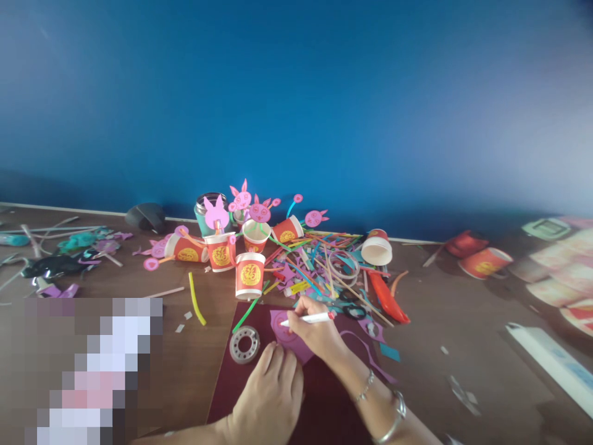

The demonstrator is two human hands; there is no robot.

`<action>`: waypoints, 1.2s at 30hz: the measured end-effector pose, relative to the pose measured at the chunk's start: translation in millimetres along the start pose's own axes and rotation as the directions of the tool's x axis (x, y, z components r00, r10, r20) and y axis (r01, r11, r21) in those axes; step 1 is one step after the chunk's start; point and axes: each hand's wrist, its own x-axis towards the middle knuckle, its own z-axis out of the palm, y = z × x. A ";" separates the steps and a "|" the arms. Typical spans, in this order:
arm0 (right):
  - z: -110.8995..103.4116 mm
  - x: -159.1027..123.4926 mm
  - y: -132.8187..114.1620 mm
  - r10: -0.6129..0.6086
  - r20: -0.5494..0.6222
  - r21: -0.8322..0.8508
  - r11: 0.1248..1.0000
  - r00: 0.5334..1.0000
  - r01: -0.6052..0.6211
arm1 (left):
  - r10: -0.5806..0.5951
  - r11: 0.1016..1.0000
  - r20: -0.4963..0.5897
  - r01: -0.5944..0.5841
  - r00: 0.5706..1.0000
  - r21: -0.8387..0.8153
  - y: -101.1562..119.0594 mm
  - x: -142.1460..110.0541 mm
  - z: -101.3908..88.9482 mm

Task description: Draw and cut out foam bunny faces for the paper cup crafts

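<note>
My right hand (315,327) is closed around a white marker (312,318) with a red end, its tip at a piece of purple paper (280,321). Red curved lines show on that paper, partly behind my hand. My left hand (273,389) lies palm down at the paper's lower edge, fingers side by side, fingertips partly hidden. Under both is a dark maroon mat (222,395). A round metal ring with holes (235,345) rests left of the paper.
Red-and-white paper cups (249,277) with pink animal-face cutouts (217,213) stand behind the mat. Straws and paper scraps (296,259) are heaped beside them, with scissors (354,311) and a red balloon-like piece (388,300). A white power strip (551,364) lies far right. Blue wall behind.
</note>
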 end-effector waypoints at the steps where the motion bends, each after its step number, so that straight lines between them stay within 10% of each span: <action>1: 0.1 0.0 0.0 0.003 0.001 0.000 1.000 1.000 -0.003 | 0.001 1.000 0.000 -0.001 1.000 0.001 0.0 0.0 0.2; 8: 0.2 0.8 -0.9 0.053 0.006 0.037 0.998 0.999 -0.053 | 0.007 1.000 0.015 -0.007 1.000 0.003 0.0 0.0 0.9; 18: -12.5 5.9 -2.7 0.244 -0.170 0.568 0.816 0.955 -0.107 | 0.011 1.000 0.009 -0.010 1.000 -0.025 -0.7 -0.7 2.0; 36: -12.8 3.2 9.1 0.002 -0.118 0.069 0.998 0.993 0.006 | 0.027 0.999 0.089 -0.024 0.996 -0.025 -0.3 0.0 -0.7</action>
